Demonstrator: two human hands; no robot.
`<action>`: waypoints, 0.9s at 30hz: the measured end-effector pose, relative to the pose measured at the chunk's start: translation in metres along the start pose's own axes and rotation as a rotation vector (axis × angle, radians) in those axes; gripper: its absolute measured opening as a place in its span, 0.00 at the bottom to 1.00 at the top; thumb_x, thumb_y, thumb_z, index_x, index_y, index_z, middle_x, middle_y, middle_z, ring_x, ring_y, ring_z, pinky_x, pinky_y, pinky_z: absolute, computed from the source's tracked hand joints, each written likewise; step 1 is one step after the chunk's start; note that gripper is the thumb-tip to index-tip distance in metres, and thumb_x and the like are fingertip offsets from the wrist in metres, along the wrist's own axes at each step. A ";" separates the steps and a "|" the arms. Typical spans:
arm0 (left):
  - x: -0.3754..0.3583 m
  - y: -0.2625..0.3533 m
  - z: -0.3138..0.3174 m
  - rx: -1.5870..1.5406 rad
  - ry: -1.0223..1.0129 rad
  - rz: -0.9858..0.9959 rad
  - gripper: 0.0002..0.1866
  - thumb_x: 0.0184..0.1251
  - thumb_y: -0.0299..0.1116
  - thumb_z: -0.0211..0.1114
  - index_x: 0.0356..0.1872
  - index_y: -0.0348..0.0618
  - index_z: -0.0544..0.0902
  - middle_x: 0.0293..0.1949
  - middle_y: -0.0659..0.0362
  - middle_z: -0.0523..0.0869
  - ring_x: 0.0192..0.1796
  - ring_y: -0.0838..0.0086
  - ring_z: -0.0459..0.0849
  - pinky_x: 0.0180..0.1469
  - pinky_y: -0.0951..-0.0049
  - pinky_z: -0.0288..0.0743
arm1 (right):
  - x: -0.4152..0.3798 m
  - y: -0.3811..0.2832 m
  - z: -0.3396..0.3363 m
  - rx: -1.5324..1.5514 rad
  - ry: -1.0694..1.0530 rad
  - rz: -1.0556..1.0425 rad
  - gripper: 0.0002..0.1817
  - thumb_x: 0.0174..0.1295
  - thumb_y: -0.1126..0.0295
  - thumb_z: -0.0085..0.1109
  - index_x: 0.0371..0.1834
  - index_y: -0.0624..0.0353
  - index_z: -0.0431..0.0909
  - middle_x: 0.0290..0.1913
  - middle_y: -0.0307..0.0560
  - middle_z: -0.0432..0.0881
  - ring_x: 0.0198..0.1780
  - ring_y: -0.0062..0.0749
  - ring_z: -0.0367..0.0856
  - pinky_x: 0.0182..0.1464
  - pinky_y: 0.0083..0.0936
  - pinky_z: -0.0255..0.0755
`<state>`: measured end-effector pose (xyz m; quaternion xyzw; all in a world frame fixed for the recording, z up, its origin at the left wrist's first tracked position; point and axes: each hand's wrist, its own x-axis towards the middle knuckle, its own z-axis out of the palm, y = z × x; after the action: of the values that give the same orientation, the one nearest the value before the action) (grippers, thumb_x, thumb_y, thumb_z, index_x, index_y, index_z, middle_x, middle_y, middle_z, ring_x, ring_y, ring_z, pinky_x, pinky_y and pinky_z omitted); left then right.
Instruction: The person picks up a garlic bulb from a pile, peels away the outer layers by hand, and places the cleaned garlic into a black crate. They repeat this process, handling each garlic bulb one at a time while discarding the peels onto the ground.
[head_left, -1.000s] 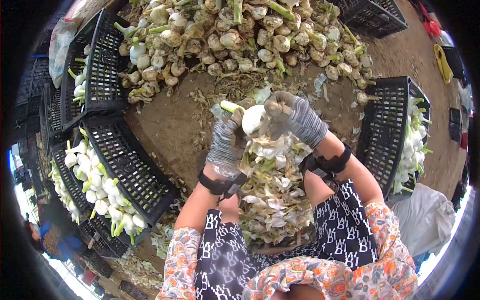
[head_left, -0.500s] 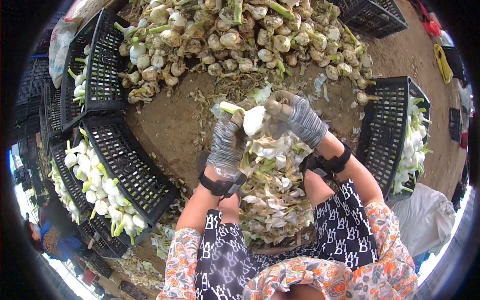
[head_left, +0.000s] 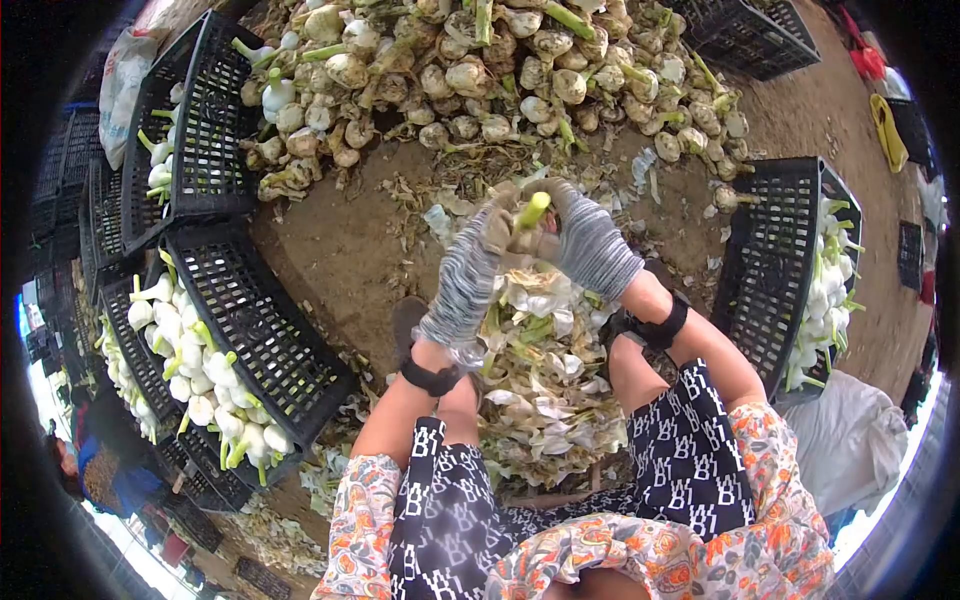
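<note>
Both of my hands wear grey knitted gloves and meet around one garlic bulb, its cut green stem (head_left: 535, 208) pointing up toward the camera. My left hand (head_left: 475, 262) has its fingers wrapped on the bulb's left side. From the right, my right hand (head_left: 590, 238) closes over the other side. Most of the bulb is hidden by the gloves. Below the hands, between my legs, lies a heap of pale peeled skins (head_left: 545, 385). Beyond them rises a large pile of unpeeled, soil-stained garlic (head_left: 460, 75).
Black crates of white garlic stand at the left (head_left: 262, 325), the upper left (head_left: 212, 130) and the right (head_left: 765, 260). Another dark crate (head_left: 745, 38) is at the upper right. A white sack (head_left: 850, 435) lies at the lower right. Part of another person (head_left: 105, 455) shows at the lower left.
The bulb has turned from lying sideways with its stem to the left to having its stem toward the camera. My hands have come closer together around it.
</note>
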<state>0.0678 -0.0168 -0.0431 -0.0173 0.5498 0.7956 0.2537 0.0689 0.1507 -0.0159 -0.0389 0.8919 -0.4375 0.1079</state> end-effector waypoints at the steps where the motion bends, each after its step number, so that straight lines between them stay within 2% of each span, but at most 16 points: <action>1: -0.005 0.011 0.010 0.004 -0.014 -0.035 0.30 0.63 0.39 0.59 0.63 0.38 0.62 0.58 0.58 0.69 0.56 0.77 0.70 0.58 0.77 0.66 | -0.002 0.000 0.000 -0.036 0.050 -0.051 0.27 0.50 0.55 0.65 0.49 0.61 0.71 0.35 0.51 0.80 0.35 0.29 0.78 0.38 0.26 0.72; 4: -0.003 0.006 0.004 -0.092 0.010 0.073 0.31 0.62 0.36 0.61 0.64 0.39 0.60 0.59 0.58 0.68 0.57 0.75 0.69 0.60 0.73 0.63 | 0.000 -0.004 -0.002 0.442 -0.095 0.227 0.18 0.54 0.61 0.62 0.42 0.62 0.75 0.32 0.49 0.80 0.34 0.25 0.78 0.38 0.23 0.72; 5: -0.007 0.008 0.003 -0.123 -0.009 0.026 0.36 0.56 0.32 0.66 0.65 0.41 0.58 0.61 0.57 0.67 0.60 0.71 0.68 0.62 0.70 0.61 | 0.001 -0.008 -0.005 0.537 -0.034 0.279 0.11 0.57 0.65 0.59 0.35 0.62 0.77 0.29 0.43 0.81 0.31 0.21 0.76 0.36 0.20 0.72; 8: -0.011 0.000 0.001 0.497 -0.029 0.409 0.43 0.48 0.31 0.72 0.66 0.43 0.57 0.62 0.54 0.65 0.62 0.68 0.66 0.62 0.69 0.62 | 0.006 0.009 -0.007 0.718 -0.073 0.340 0.10 0.58 0.66 0.58 0.37 0.62 0.78 0.29 0.37 0.80 0.30 0.17 0.74 0.34 0.17 0.71; 9: -0.010 -0.004 0.000 0.549 -0.011 0.422 0.47 0.43 0.32 0.75 0.66 0.42 0.57 0.63 0.52 0.64 0.63 0.66 0.65 0.62 0.69 0.62 | 0.005 0.005 -0.009 0.740 -0.090 0.376 0.11 0.59 0.67 0.57 0.39 0.63 0.78 0.30 0.36 0.80 0.30 0.16 0.73 0.34 0.17 0.70; 12: -0.009 -0.011 0.001 0.436 0.053 0.380 0.46 0.43 0.33 0.76 0.64 0.40 0.58 0.63 0.53 0.64 0.63 0.67 0.65 0.62 0.69 0.63 | 0.003 0.000 -0.011 0.654 -0.118 0.376 0.12 0.58 0.68 0.58 0.41 0.65 0.78 0.31 0.38 0.80 0.30 0.16 0.73 0.34 0.16 0.70; 15: -0.012 -0.004 -0.003 0.083 -0.001 0.174 0.43 0.44 0.34 0.75 0.63 0.39 0.60 0.58 0.53 0.70 0.58 0.69 0.71 0.60 0.70 0.66 | -0.001 0.001 -0.018 0.723 -0.179 0.287 0.12 0.58 0.70 0.57 0.41 0.66 0.78 0.31 0.39 0.80 0.30 0.16 0.73 0.35 0.16 0.71; 18: -0.017 0.020 -0.002 -0.260 0.016 -0.112 0.40 0.46 0.35 0.74 0.61 0.39 0.62 0.51 0.54 0.75 0.52 0.70 0.76 0.56 0.71 0.70 | -0.003 0.004 -0.016 0.785 -0.164 0.182 0.12 0.57 0.70 0.58 0.42 0.67 0.77 0.32 0.40 0.80 0.31 0.16 0.74 0.35 0.16 0.72; 19: -0.014 0.010 -0.002 -0.252 0.086 -0.048 0.39 0.46 0.35 0.74 0.60 0.39 0.64 0.47 0.55 0.77 0.48 0.72 0.78 0.53 0.72 0.73 | -0.004 0.002 -0.019 0.788 -0.176 0.182 0.16 0.57 0.67 0.59 0.44 0.68 0.76 0.32 0.40 0.79 0.32 0.16 0.74 0.35 0.17 0.72; 22: -0.013 0.014 0.008 -0.089 0.084 0.148 0.39 0.45 0.34 0.75 0.59 0.39 0.64 0.48 0.56 0.76 0.48 0.72 0.77 0.53 0.71 0.72 | 0.000 -0.011 -0.029 0.832 -0.232 0.256 0.19 0.57 0.62 0.59 0.44 0.68 0.75 0.32 0.39 0.79 0.32 0.16 0.73 0.35 0.17 0.72; 23: -0.015 0.015 0.010 -0.123 0.059 0.128 0.39 0.45 0.32 0.75 0.60 0.39 0.63 0.50 0.56 0.75 0.50 0.72 0.76 0.55 0.70 0.71 | 0.000 -0.012 -0.028 0.788 -0.226 0.206 0.20 0.58 0.59 0.58 0.44 0.67 0.74 0.31 0.39 0.78 0.32 0.17 0.73 0.35 0.17 0.71; 26: -0.014 0.008 0.010 0.064 0.061 0.274 0.40 0.44 0.32 0.75 0.60 0.39 0.63 0.52 0.56 0.74 0.53 0.71 0.75 0.57 0.70 0.70 | 0.003 -0.010 -0.011 0.655 -0.084 0.293 0.19 0.58 0.61 0.58 0.42 0.67 0.75 0.31 0.40 0.79 0.32 0.18 0.73 0.36 0.18 0.71; 27: -0.015 0.007 0.007 0.107 0.049 0.268 0.41 0.44 0.33 0.75 0.61 0.38 0.62 0.53 0.57 0.73 0.54 0.70 0.73 0.57 0.70 0.69 | 0.001 -0.015 -0.015 0.622 -0.071 0.283 0.17 0.58 0.62 0.58 0.42 0.67 0.76 0.33 0.42 0.80 0.33 0.19 0.74 0.37 0.19 0.71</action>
<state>0.0794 -0.0178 -0.0301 0.0505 0.5950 0.7912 0.1323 0.0638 0.1534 0.0046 0.1049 0.7081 -0.6674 0.2054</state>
